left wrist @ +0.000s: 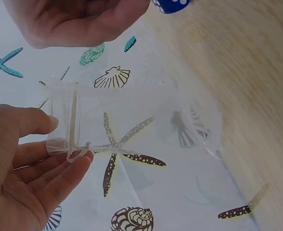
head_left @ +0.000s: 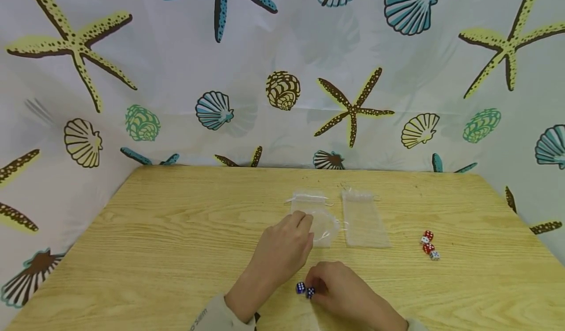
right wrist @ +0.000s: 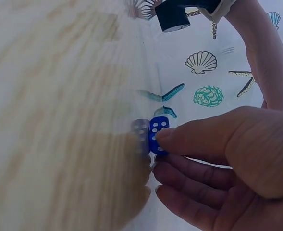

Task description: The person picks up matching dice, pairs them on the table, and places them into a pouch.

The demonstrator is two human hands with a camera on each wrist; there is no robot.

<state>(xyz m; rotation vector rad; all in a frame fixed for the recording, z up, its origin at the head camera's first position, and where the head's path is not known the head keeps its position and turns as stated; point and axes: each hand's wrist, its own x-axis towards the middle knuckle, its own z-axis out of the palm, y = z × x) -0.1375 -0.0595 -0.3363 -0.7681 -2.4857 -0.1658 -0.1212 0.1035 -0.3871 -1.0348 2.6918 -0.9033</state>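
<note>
My left hand holds a sheer white drawstring pouch by its gathered end. In the left wrist view, the thumb and fingers of this hand are at the pouch's drawstring edge, and its body hangs out to the right. Low in the head view, my right hand pinches a blue die with white dots on the tabletop. Another blue die sits just left of it. Seen from the right wrist, thumb and fingertips grip the blue die.
A second sheer pouch lies flat behind the held one, and a third pouch lies to its right. Several red and white dice are grouped farther right on the wooden table. A shell-and-starfish patterned sheet surrounds the table.
</note>
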